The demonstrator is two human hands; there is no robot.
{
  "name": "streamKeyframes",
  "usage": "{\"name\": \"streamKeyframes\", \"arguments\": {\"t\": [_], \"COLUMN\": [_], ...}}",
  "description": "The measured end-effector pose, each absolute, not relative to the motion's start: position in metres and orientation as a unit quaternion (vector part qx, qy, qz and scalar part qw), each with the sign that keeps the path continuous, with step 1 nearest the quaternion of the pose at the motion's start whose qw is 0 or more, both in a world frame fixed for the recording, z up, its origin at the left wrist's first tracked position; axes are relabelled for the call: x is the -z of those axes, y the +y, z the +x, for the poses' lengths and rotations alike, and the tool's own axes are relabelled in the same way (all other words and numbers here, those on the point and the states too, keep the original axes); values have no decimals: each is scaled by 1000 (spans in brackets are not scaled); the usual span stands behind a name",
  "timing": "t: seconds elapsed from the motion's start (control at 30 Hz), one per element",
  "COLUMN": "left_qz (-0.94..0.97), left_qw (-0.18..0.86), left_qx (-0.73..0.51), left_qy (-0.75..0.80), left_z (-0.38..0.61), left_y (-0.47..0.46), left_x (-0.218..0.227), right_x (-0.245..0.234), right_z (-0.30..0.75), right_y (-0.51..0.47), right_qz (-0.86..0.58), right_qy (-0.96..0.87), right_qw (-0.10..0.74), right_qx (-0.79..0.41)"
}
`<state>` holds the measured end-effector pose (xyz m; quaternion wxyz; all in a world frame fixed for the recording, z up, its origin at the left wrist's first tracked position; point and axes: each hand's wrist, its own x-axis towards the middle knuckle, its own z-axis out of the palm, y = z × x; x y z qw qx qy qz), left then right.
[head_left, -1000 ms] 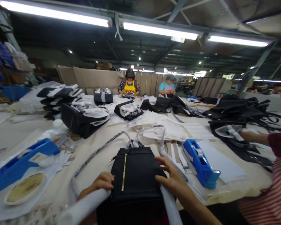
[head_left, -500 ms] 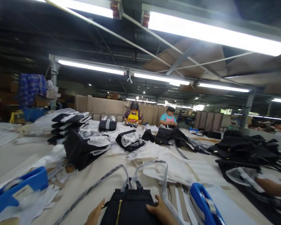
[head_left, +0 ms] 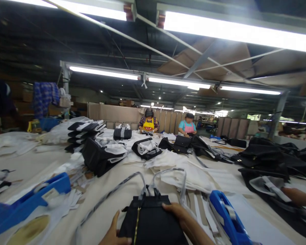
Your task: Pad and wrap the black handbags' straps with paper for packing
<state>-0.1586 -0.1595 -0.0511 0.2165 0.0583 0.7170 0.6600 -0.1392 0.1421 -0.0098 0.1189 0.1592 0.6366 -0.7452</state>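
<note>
A black backpack [head_left: 155,221] with a gold zipper down its front lies before me at the bottom of the head view. Its two straps [head_left: 109,194], wrapped in clear film, loop away over the table. My left hand [head_left: 113,233] grips the left side, thumb over the front and a finger pointing up. At the upper right edge, my right hand [head_left: 177,212] is closed around the side with its thumb on the front. The lower end of the backpack is cut off by the frame.
Blue tape dispensers stand at left [head_left: 33,204] and right [head_left: 228,217]. White paper sheets [head_left: 178,170] and several black bags [head_left: 99,154] cover the table [head_left: 97,190] beyond. Another person's hand [head_left: 298,197] works at far right. Two people sit across the table.
My right hand has shifted up to the backpack's upper right edge. My left hand has moved in against its left side. The view has turned slightly left.
</note>
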Motion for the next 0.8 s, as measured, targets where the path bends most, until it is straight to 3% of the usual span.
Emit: {"name": "streamKeyframes", "arguments": {"t": [0.2, 0.43, 0.6, 0.8], "left_qz": [37, 132, 221, 190], "left_qw": [193, 106, -1, -186], "left_qx": [-734, -680, -568, -374], "left_qy": [650, 714, 793, 889], "left_z": [-93, -22, 0, -35], "left_y": [-156, -169, -170, -158], "left_x": [18, 26, 44, 33], "right_x": [-10, -10, -3, 30], "right_z": [-96, -26, 4, 8], "right_y": [122, 111, 116, 117], "right_qz": [130, 98, 66, 115], "right_qy": [665, 723, 765, 808], "right_qw": [45, -39, -75, -118], "right_qx": [734, 683, 636, 565]}}
